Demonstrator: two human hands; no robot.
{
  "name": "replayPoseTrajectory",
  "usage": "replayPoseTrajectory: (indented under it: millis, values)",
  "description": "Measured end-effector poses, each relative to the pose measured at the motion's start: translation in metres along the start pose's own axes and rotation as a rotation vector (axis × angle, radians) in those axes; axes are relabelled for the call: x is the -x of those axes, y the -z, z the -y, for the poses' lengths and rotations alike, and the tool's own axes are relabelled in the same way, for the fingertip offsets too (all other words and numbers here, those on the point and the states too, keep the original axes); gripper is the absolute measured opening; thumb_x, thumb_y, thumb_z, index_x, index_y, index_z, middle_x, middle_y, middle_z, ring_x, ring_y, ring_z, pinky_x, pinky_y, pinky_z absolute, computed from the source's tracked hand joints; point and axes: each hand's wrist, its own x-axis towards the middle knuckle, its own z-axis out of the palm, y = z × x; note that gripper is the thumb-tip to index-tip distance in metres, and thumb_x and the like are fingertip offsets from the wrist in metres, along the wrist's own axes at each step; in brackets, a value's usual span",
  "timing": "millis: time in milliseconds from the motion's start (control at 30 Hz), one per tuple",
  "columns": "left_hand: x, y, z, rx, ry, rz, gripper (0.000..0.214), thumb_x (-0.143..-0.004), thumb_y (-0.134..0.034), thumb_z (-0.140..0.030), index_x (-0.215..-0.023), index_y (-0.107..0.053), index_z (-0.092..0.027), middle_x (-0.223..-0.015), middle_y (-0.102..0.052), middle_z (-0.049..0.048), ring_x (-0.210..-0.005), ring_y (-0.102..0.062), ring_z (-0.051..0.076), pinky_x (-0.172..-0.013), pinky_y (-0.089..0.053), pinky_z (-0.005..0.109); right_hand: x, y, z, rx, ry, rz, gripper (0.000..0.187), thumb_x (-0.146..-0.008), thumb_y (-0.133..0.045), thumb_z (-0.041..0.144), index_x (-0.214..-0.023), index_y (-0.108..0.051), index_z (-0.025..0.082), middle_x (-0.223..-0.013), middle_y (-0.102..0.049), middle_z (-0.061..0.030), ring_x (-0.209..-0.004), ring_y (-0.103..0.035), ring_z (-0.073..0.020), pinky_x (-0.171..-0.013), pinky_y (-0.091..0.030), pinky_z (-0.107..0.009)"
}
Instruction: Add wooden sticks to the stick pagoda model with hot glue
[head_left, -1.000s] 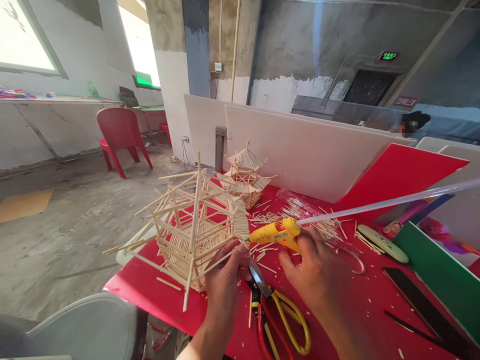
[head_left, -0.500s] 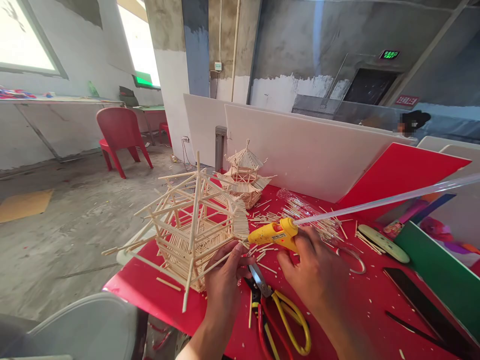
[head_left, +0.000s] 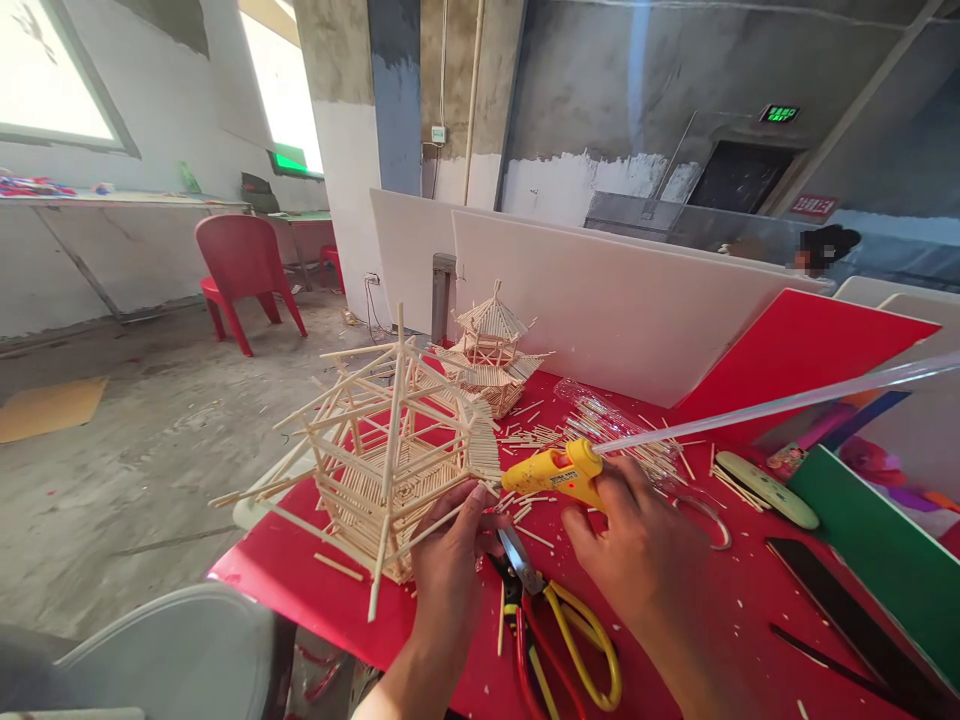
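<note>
My right hand [head_left: 637, 540] grips a yellow hot glue gun [head_left: 555, 472], with a long clear glue stick [head_left: 750, 408] running out of its back. The gun's nozzle points left, close to the fingertips of my left hand [head_left: 450, 545]. Those fingers are pinched on what looks like a short wooden stick [head_left: 489, 489], mostly hidden. Beside my left hand stands an open pavilion model [head_left: 397, 450] made of thin wooden sticks, with slats laid along its right side. Pliers [head_left: 525, 575] with red and yellow handles lie between my hands.
Behind stands a smaller roofed stick pagoda [head_left: 493, 350]. Loose sticks [head_left: 532, 435] and a plastic bag of sticks [head_left: 626, 430] lie on the red table [head_left: 337, 610]. A green case [head_left: 784, 490] and a green board [head_left: 877, 540] are at right. White boards [head_left: 600, 300] stand behind.
My right hand and the glue gun have shifted slightly to the right. The left hand stays almost where it was, beside the model.
</note>
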Motion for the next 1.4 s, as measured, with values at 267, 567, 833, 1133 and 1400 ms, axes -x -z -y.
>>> replayPoseTrajectory:
  millis: [267, 567, 833, 1133, 1400]
  values:
    - [0.001, 0.000, -0.001, 0.004, 0.007, 0.009, 0.038, -0.060, -0.088, -0.035, -0.086, -0.071, -0.014, -0.074, -0.073, 0.0050, -0.054, -0.068, 0.016, -0.042, -0.049, 0.021, 0.002, 0.002, -0.001, 0.040, -0.011, -0.001, 0.014, -0.084, -0.057, 0.029, -0.093, -0.063, 0.019, -0.097, -0.071, -0.0028, -0.064, -0.064, -0.0152, -0.053, -0.038, -0.029]
    - [0.012, -0.008, -0.004, 0.077, 0.069, -0.028, 0.053, -0.050, -0.093, -0.024, -0.096, -0.067, -0.015, -0.080, -0.071, 0.0027, -0.055, -0.067, 0.016, -0.038, -0.047, 0.020, 0.010, -0.005, -0.001, -0.003, -0.084, 0.002, 0.033, -0.090, -0.058, 0.046, -0.104, -0.063, 0.017, -0.101, -0.071, -0.0074, -0.066, -0.066, -0.0174, -0.054, -0.042, -0.029]
    - [0.011, -0.010, -0.001, 0.120, 0.134, -0.017, 0.041, -0.054, -0.090, -0.016, -0.088, -0.066, -0.013, -0.074, -0.071, 0.0044, -0.058, -0.068, 0.016, -0.039, -0.050, 0.020, 0.021, -0.008, -0.005, -0.094, -0.152, -0.040, 0.043, -0.092, -0.054, 0.056, -0.107, -0.061, 0.017, -0.104, -0.069, -0.0109, -0.080, -0.069, -0.0227, -0.060, -0.048, -0.031]
    - [0.011, -0.012, 0.002, 0.138, 0.200, 0.029, 0.039, -0.049, -0.092, -0.021, -0.079, -0.069, -0.012, -0.066, -0.071, 0.0041, -0.051, -0.063, 0.014, -0.034, -0.046, 0.019, 0.032, -0.008, -0.012, -0.345, -0.306, 0.067, 0.044, -0.089, -0.056, 0.062, -0.098, -0.059, 0.019, -0.088, -0.064, -0.0070, -0.076, -0.062, -0.0210, -0.064, -0.048, -0.031]
    - [0.018, -0.001, 0.007, 0.043, 0.121, 0.083, 0.032, -0.054, -0.093, -0.029, -0.071, -0.071, -0.012, -0.056, -0.067, 0.0016, -0.046, -0.057, 0.008, -0.041, -0.044, 0.015, 0.053, -0.011, -0.028, -0.473, -0.491, 0.166, 0.043, -0.083, -0.061, 0.065, -0.087, -0.058, 0.022, -0.078, -0.062, -0.0039, -0.069, -0.058, -0.0184, -0.062, -0.047, -0.029]
